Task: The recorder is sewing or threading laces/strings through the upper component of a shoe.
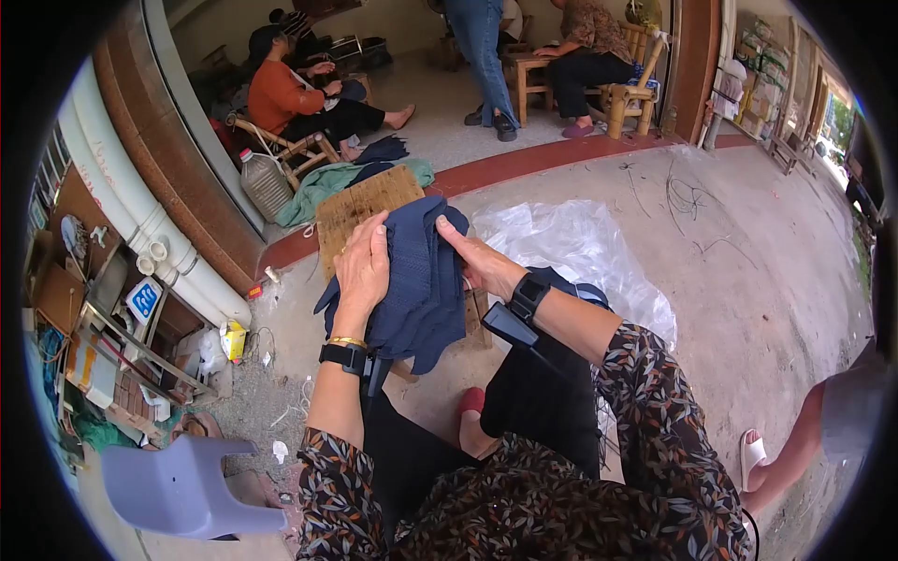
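A stack of dark navy cloth pieces with uneven edges lies on a worn wooden bench in front of me. My left hand rests along the stack's left side, fingers stretched out toward the far end. At the right side, my right hand grips the stack's edge, its thumb on top; its other fingers are partly hidden by the cloth. More dark cloth lies beyond my right forearm, beside a clear plastic sheet on the ground.
Green cloth lies at the bench's far end, near a large plastic jug. A purple plastic chair stands at lower left, below cluttered shelves and white pipes. Several people sit or stand beyond the doorway; another person's leg shows at right.
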Demonstrator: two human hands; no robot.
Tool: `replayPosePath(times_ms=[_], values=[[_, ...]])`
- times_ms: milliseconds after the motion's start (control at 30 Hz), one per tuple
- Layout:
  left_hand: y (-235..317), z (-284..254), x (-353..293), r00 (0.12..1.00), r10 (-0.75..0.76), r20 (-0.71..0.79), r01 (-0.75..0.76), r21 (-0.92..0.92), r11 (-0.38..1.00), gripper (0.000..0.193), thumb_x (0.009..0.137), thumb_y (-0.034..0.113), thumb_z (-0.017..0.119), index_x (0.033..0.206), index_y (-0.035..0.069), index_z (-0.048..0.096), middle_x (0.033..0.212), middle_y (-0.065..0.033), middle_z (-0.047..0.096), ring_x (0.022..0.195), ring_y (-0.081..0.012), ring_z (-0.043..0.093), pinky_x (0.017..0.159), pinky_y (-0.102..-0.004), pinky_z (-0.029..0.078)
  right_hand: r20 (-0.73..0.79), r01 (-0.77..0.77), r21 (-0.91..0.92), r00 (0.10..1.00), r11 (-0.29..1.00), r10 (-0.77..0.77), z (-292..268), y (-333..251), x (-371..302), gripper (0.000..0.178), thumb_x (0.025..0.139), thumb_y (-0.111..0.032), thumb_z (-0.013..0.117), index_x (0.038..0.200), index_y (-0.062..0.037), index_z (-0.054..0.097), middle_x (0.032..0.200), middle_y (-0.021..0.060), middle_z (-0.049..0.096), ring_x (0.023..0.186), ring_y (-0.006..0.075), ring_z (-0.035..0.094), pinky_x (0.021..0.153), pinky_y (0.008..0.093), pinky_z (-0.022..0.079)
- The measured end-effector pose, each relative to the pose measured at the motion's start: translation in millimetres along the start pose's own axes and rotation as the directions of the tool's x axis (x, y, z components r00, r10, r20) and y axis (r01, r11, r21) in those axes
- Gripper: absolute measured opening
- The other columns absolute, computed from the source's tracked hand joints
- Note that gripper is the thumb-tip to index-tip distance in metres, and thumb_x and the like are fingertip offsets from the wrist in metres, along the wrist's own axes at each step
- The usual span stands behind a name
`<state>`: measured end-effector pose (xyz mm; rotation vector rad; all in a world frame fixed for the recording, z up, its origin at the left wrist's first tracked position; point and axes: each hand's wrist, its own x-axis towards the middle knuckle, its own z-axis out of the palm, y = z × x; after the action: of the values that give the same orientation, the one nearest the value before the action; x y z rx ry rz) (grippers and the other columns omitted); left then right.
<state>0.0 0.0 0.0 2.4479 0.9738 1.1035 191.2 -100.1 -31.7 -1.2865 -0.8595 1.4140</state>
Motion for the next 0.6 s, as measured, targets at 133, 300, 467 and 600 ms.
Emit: replayPosePath(times_ms=[133, 300, 467, 600], values=[[2.3, -0.3, -1.8, 0.999, 0.036, -0.02, -0.036, 0.006, 0.999, 0.049, 0.108, 0.039, 0.032, 0.135, 0.013, 0.064, 0.138, -0.0114, 0.063, 0.129, -0.033, 0.057, 0.106, -0.0484, 0.04, 0.003, 0.144, 0.111, 0.989, 0.983, -0.145, 11.8, 9.0, -8.8, 0.099, 0.083, -0.082, 0.059, 0.145, -0.0047, 0.05, 0.134, 0.0104, 0.063, 0.12, 0.0201, 0.061, 0.094, 0.0366, 0.051], [-3.8, -2.4, 4.0, 0.988, 0.072, 0.136, -0.055, -0.126, 0.991, 0.05, 0.109, 0.038, 0.032, 0.136, 0.009, 0.063, 0.14, -0.0162, 0.061, 0.131, -0.0367, 0.055, 0.11, -0.0423, 0.04, -0.146, 0.201, 0.265, 0.975, 0.943, -0.166, 35.8, 34.1, -16.3, 0.084, 0.086, -0.062, 0.074, 0.135, 0.0041, 0.056, 0.119, 0.0143, 0.069, 0.104, 0.022, 0.069, 0.081, 0.0339, 0.056], [-12.4, -29.7, 14.9, 0.972, 0.134, 0.195, -0.099, -0.181, 0.979, 0.056, 0.11, 0.04, 0.03, 0.137, 0.002, 0.06, 0.139, -0.0193, 0.061, 0.132, -0.0345, 0.055, 0.113, -0.0385, 0.039, -0.257, 0.322, 0.048, 0.919, 0.945, -0.3, 63.5, 38.2, 11.2, 0.085, 0.089, -0.062, 0.071, 0.132, 0.0101, 0.057, 0.122, 0.0197, 0.068, 0.107, 0.0245, 0.069, 0.084, 0.0343, 0.058], [-39.1, -26.4, 9.5, 0.991, 0.078, 0.112, -0.061, -0.146, 0.987, 0.056, 0.111, 0.04, 0.028, 0.136, 0.003, 0.061, 0.14, -0.0192, 0.06, 0.134, -0.035, 0.054, 0.114, -0.0384, 0.038, -0.109, 0.227, -0.069, 0.966, 0.972, -0.233, 59.6, 12.6, -3.8, 0.089, 0.087, -0.073, 0.063, 0.117, 0.0104, 0.065, 0.099, 0.0194, 0.072, 0.086, 0.0206, 0.072, 0.07, 0.0307, 0.058]])
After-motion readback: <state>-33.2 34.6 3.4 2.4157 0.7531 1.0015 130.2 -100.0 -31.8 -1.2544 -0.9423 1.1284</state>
